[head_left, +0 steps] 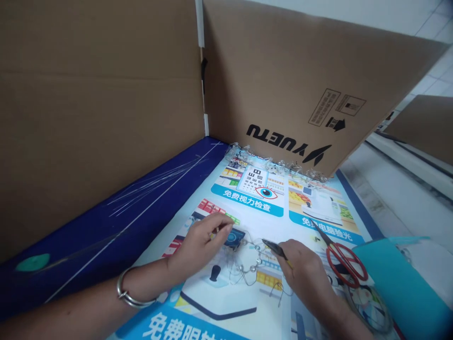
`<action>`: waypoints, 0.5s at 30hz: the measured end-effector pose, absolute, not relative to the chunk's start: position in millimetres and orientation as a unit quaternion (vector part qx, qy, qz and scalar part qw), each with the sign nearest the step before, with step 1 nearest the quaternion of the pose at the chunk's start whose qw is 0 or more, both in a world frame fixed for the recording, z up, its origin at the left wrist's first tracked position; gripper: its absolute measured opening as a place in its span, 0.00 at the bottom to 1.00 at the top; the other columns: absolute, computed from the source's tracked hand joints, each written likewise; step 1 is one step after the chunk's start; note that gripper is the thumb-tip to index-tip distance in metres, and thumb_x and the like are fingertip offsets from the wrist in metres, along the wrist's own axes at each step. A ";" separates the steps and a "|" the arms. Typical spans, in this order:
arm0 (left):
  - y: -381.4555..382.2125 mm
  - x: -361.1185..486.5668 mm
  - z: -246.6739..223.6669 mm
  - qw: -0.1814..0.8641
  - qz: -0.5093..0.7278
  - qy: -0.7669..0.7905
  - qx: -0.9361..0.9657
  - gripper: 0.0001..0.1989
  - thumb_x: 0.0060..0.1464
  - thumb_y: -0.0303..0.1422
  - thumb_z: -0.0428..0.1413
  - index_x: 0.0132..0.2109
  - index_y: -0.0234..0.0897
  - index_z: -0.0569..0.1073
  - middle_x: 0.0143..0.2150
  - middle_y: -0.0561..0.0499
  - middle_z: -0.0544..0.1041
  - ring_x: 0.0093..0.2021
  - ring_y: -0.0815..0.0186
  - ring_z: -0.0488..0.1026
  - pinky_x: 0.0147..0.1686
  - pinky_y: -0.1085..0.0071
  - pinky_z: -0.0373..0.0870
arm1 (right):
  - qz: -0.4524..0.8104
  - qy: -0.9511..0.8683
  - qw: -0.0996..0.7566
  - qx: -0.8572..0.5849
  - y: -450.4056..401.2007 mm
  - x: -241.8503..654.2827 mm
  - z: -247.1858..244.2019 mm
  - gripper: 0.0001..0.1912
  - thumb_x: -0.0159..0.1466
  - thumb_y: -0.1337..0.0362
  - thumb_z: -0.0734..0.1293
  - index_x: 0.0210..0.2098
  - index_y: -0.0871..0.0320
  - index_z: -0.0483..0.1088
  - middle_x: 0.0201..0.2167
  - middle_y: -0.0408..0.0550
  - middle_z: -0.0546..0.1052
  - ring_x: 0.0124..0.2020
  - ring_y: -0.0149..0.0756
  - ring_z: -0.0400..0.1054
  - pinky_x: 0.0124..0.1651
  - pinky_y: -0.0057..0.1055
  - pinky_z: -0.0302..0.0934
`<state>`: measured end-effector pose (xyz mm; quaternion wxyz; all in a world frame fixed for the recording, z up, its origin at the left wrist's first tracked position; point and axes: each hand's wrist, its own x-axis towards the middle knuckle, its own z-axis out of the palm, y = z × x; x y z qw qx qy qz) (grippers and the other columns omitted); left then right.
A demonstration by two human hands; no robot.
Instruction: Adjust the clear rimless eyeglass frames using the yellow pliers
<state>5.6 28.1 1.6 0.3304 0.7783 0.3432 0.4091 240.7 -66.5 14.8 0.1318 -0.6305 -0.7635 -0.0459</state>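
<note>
My left hand [205, 236] is over the printed sheet [191, 307], thumb and forefinger pinched at the upper left of a loop of thin wire with clear beads [253, 268]. What the pinch holds is too fine to make out for certain. To the right of the loop, my right hand [302, 264] is wrapped round small pliers [276, 248], whose dark tips point at the beads. Thin loose wire ends curl below the loop on the sheet. A silver bangle [123, 293] circles the left wrist.
Red-handled scissors [345, 264] lie right of my right hand, beside a wire coil [370, 307] and a teal box [406, 283]. Beaded wire pieces [283, 167] line the foot of the tall cardboard panels [283, 85]. A green piece [32, 262] lies far left.
</note>
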 end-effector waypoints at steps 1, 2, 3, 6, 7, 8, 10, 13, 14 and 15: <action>30.3 5.8 0.5 0.346 0.398 0.351 0.774 0.06 0.58 0.28 0.48 0.39 0.36 0.69 0.36 0.51 0.73 0.36 0.67 0.69 0.36 0.73 0.64 | -0.065 -0.775 0.135 -0.614 -63.3 242.9 13.0 0.06 0.61 0.67 0.58 0.33 0.58 0.67 0.30 0.49 0.71 0.32 0.38 0.65 0.35 0.31 0.56; 31.6 5.9 -0.3 0.359 0.382 0.353 0.775 0.06 0.58 0.28 0.47 0.39 0.36 0.69 0.35 0.51 0.72 0.35 0.67 0.69 0.35 0.73 0.64 | -0.083 -0.784 0.141 -0.599 -60.1 244.7 11.5 0.06 0.61 0.68 0.59 0.33 0.59 0.67 0.30 0.49 0.72 0.32 0.38 0.65 0.36 0.31 0.56; 32.1 5.9 -0.9 0.369 0.366 0.353 0.778 0.06 0.58 0.28 0.47 0.38 0.36 0.69 0.34 0.52 0.72 0.34 0.68 0.68 0.34 0.73 0.64 | -0.100 -0.790 0.147 -0.586 -56.5 246.5 10.0 0.06 0.60 0.69 0.59 0.34 0.59 0.67 0.31 0.49 0.72 0.33 0.38 0.65 0.36 0.32 0.57; 31.0 6.0 -2.0 0.372 0.325 0.350 0.796 0.07 0.57 0.26 0.47 0.37 0.36 0.69 0.32 0.53 0.70 0.32 0.68 0.67 0.32 0.73 0.63 | -0.125 -0.794 0.170 -0.570 -44.7 252.8 3.4 0.06 0.60 0.69 0.60 0.34 0.59 0.68 0.32 0.50 0.72 0.34 0.38 0.65 0.38 0.32 0.57; 30.2 6.1 -2.3 0.369 0.315 0.349 0.801 0.07 0.56 0.26 0.47 0.36 0.36 0.69 0.32 0.53 0.70 0.32 0.68 0.67 0.32 0.73 0.62 | -0.126 -0.793 0.178 -0.569 -40.8 255.3 0.2 0.06 0.61 0.69 0.60 0.35 0.59 0.68 0.32 0.50 0.72 0.35 0.38 0.65 0.38 0.32 0.57; 29.4 6.4 -2.7 0.366 0.306 0.348 0.807 0.06 0.56 0.26 0.48 0.37 0.36 0.69 0.32 0.53 0.70 0.32 0.68 0.67 0.33 0.73 0.62 | -0.128 -0.791 0.185 -0.570 -37.3 257.6 -3.3 0.06 0.61 0.69 0.59 0.35 0.60 0.68 0.32 0.50 0.72 0.35 0.38 0.65 0.38 0.32 0.57; 28.0 7.7 -3.4 0.360 0.288 0.344 0.818 0.05 0.55 0.28 0.50 0.38 0.36 0.70 0.33 0.52 0.71 0.34 0.67 0.67 0.34 0.72 0.63 | -0.129 -0.790 0.195 -0.567 -32.4 261.3 -10.5 0.06 0.61 0.68 0.59 0.36 0.60 0.68 0.32 0.51 0.72 0.36 0.38 0.65 0.39 0.32 0.57; 26.7 11.9 -4.0 0.343 0.270 0.334 0.835 0.07 0.52 0.31 0.54 0.40 0.37 0.70 0.38 0.50 0.71 0.39 0.64 0.68 0.38 0.70 0.64 | -0.129 -0.792 0.198 -0.563 -30.8 262.3 -17.6 0.06 0.61 0.68 0.60 0.35 0.60 0.68 0.32 0.51 0.72 0.37 0.38 0.65 0.40 0.32 0.57; 26.5 13.7 -4.1 0.338 0.269 0.330 0.839 0.08 0.52 0.32 0.55 0.40 0.37 0.70 0.38 0.49 0.72 0.40 0.63 0.68 0.39 0.69 0.64 | -0.128 -0.794 0.196 -0.561 -31.4 261.6 -18.4 0.06 0.61 0.69 0.60 0.35 0.60 0.68 0.32 0.51 0.72 0.37 0.38 0.65 0.40 0.32 0.57; 26.5 15.5 -4.3 0.335 0.269 0.325 0.843 0.08 0.52 0.32 0.56 0.40 0.37 0.71 0.39 0.49 0.72 0.40 0.63 0.68 0.40 0.69 0.64 | -0.128 -0.795 0.194 -0.560 -32.1 260.6 -18.6 0.06 0.61 0.69 0.60 0.35 0.60 0.68 0.32 0.50 0.72 0.37 0.37 0.65 0.40 0.32 0.57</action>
